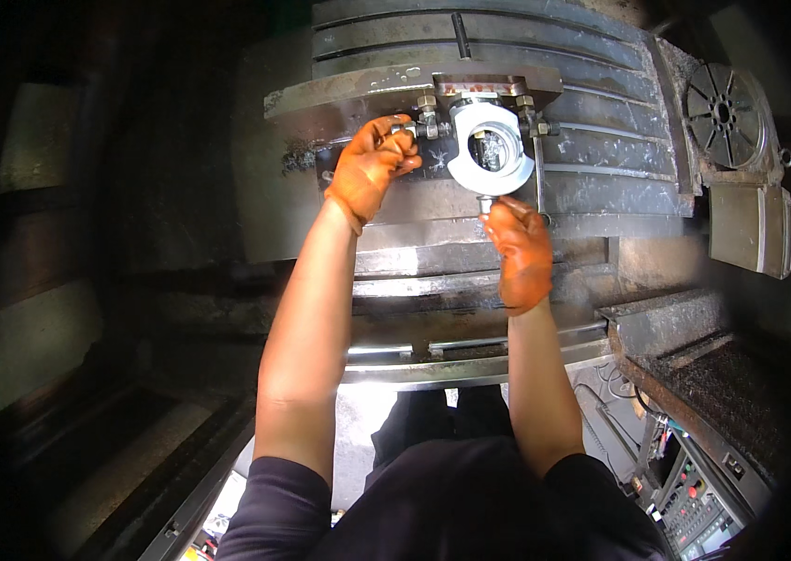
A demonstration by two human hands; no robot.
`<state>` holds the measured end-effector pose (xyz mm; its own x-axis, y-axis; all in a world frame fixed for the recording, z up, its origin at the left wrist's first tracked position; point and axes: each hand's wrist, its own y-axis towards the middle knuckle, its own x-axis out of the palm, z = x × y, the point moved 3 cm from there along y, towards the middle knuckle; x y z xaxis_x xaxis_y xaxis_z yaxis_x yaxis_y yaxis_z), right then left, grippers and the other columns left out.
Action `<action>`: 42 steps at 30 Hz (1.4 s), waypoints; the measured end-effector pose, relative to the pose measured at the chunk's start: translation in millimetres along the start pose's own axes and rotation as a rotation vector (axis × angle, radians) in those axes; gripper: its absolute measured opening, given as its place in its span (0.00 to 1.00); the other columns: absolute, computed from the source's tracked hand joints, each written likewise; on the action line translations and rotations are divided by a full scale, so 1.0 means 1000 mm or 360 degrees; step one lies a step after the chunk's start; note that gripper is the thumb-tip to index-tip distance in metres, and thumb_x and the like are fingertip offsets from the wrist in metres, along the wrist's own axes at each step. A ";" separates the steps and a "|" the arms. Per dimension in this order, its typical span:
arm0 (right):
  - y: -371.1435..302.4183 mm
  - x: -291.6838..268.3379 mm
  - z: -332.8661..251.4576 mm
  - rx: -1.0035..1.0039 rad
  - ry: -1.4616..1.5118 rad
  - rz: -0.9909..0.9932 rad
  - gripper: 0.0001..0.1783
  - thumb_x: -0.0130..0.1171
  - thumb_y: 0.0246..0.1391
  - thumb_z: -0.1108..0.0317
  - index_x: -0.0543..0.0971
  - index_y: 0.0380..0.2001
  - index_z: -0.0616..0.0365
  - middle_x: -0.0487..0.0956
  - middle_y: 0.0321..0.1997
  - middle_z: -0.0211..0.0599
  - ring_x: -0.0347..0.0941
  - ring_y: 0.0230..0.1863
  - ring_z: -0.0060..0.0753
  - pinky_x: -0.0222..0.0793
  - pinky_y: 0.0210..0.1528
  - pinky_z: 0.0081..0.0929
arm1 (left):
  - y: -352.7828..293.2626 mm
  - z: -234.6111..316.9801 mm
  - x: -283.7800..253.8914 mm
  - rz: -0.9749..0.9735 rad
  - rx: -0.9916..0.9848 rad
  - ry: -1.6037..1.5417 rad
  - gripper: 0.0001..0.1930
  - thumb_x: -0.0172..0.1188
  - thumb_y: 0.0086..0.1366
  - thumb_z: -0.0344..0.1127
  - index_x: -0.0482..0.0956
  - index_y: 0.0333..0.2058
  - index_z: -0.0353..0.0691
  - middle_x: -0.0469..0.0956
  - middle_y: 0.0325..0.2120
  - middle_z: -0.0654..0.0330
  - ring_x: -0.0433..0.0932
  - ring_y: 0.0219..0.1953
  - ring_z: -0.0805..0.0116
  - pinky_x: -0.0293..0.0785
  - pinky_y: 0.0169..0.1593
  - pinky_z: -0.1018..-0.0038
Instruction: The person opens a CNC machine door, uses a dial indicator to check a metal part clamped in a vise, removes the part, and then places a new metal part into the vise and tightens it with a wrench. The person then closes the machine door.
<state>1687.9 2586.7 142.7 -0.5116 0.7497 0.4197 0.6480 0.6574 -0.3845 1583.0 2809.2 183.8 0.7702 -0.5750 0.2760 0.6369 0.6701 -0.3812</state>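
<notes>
A bright silver metal ring part [494, 178] with a large round bore sits on a dark steel fixture plate [377, 95]. Bolts with nuts [427, 110] stand at its left, and another bolt assembly [536, 125] is at its right. My left hand [372, 168], in an orange glove, has its fingers closed around the end of the left clamp bolt [405, 129]. Just below the ring, my right hand [519, 245], also gloved in orange, is closed at a small metal cylindrical piece [486, 203]. Its fingertips partly hide that piece.
The slotted machine table [592, 140] extends behind and to the right of the fixture. A round slotted disc [725, 110] stands at the far right. Metal chips cover a tray [723, 393] at the right, above a control panel [697, 505] with buttons.
</notes>
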 end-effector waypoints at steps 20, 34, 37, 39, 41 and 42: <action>-0.032 0.017 -0.052 -0.0628 -0.1085 -0.0166 0.29 0.45 0.70 0.54 0.65 0.62 0.68 0.71 0.63 0.48 0.69 0.63 0.45 0.64 0.65 0.37 | -0.054 -0.103 0.098 0.0146 -0.0251 -0.1256 0.33 0.55 0.66 0.66 0.70 0.55 0.44 0.73 0.45 0.61 0.73 0.46 0.65 0.72 0.51 0.65; -0.029 0.016 -0.051 -0.0834 -0.1223 -0.0147 0.18 0.47 0.61 0.79 0.74 0.54 0.65 0.78 0.52 0.47 0.76 0.52 0.40 0.74 0.52 0.30 | -0.046 -0.108 0.110 0.0012 -0.0318 -0.1468 0.29 0.45 0.71 0.65 0.68 0.58 0.50 0.72 0.51 0.69 0.75 0.49 0.65 0.78 0.46 0.68; -0.039 0.027 -0.066 -0.0676 -0.1046 -0.0154 0.22 0.37 0.70 0.67 0.72 0.56 0.69 0.75 0.58 0.48 0.71 0.61 0.40 0.65 0.63 0.34 | -0.047 -0.098 0.109 0.0142 -0.0293 -0.1452 0.30 0.47 0.71 0.65 0.67 0.59 0.49 0.71 0.53 0.68 0.76 0.47 0.63 0.79 0.45 0.67; -0.045 0.027 -0.072 -0.0851 -0.1103 -0.0151 0.25 0.34 0.74 0.61 0.71 0.58 0.71 0.73 0.61 0.48 0.68 0.64 0.39 0.60 0.67 0.37 | -0.051 -0.091 0.113 0.0049 -0.0229 -0.1456 0.30 0.47 0.71 0.65 0.67 0.59 0.49 0.70 0.52 0.68 0.74 0.48 0.63 0.78 0.46 0.65; -0.040 0.024 -0.068 -0.1079 -0.1300 -0.0078 0.23 0.37 0.73 0.63 0.71 0.57 0.71 0.73 0.61 0.47 0.68 0.64 0.38 0.60 0.67 0.36 | -0.055 -0.078 0.119 0.0048 -0.0186 -0.1418 0.29 0.46 0.72 0.63 0.66 0.60 0.48 0.68 0.52 0.67 0.72 0.49 0.64 0.76 0.48 0.63; -0.037 0.024 -0.067 -0.1189 -0.1442 -0.0028 0.23 0.39 0.73 0.63 0.71 0.57 0.71 0.73 0.61 0.47 0.69 0.63 0.37 0.61 0.67 0.36 | -0.054 -0.082 0.118 0.0118 -0.0219 -0.1424 0.29 0.46 0.72 0.63 0.66 0.59 0.48 0.68 0.53 0.66 0.72 0.49 0.64 0.75 0.48 0.63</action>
<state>1689.5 2575.6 222.4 -0.5429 0.7190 -0.4339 0.6531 0.6863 0.3201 1637.1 2666.4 164.7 0.5845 0.0848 0.8069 0.6194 0.5957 -0.5113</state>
